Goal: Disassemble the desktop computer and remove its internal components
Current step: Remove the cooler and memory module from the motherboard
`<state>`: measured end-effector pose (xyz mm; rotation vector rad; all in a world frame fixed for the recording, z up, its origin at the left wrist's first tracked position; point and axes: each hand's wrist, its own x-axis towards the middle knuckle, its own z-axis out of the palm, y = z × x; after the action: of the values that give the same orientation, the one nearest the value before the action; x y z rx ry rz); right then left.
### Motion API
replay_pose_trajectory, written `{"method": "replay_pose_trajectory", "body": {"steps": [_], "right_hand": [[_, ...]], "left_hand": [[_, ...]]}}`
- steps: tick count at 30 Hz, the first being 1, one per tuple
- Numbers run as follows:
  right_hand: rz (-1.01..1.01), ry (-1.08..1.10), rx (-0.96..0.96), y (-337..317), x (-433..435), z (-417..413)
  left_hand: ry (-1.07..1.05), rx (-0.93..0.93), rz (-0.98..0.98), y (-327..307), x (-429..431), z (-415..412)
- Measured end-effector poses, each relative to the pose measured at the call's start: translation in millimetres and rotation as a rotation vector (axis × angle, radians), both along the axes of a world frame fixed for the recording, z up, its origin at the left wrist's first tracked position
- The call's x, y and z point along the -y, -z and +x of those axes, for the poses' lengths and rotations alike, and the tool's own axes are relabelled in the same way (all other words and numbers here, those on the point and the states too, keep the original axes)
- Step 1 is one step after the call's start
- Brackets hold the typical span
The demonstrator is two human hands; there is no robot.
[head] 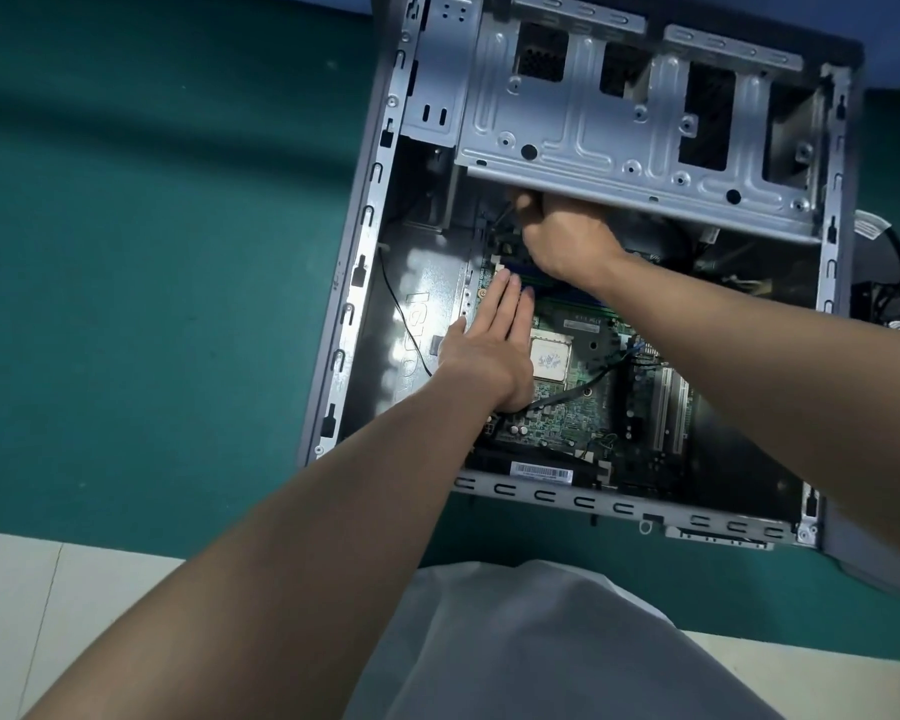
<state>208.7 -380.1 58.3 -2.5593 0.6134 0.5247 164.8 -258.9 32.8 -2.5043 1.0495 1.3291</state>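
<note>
Left hand (489, 350) flat, fingers straight, pressing motherboard (567, 413) steady; right hand (567, 241) reaches under drive cage (619, 148), fingers hidden, grip unclear, probably freeing something.

The case (345, 304) lies on the mat (152, 252) right of centre, the motherboard (557, 420) in its lower half, the drive cage (583, 132) across its upper half.

The drive cage (593, 137) overhangs the motherboard's (567, 418) far end, leaving a low gap; bare case floor (417, 272) lies left.
</note>
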Motion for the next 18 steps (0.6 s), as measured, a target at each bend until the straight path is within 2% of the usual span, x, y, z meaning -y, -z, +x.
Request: {"method": "replay_pose_trajectory", "body": {"steps": [6, 9, 13, 18], "right_hand": [[0.013, -0.169, -0.116, -12.5, -3.2, 14.1], [-0.046, -0.24, -0.056, -14.9, -2.0, 21.2], [-0.075, -0.281, -0.096, -12.7, -1.1, 20.7], [-0.067, -0.303, -0.005, -9.4, 2.4, 20.1]], "left_hand": [[-0.006, -0.002, -0.017, 0.4, -1.1, 0.1], [-0.012, -0.007, -0.028, 0.5, -2.0, 0.3], [-0.011, -0.012, -0.033, 1.2, -1.8, 0.6], [-0.006, -0.001, -0.04, 1.2, -2.5, 0.8]]}}
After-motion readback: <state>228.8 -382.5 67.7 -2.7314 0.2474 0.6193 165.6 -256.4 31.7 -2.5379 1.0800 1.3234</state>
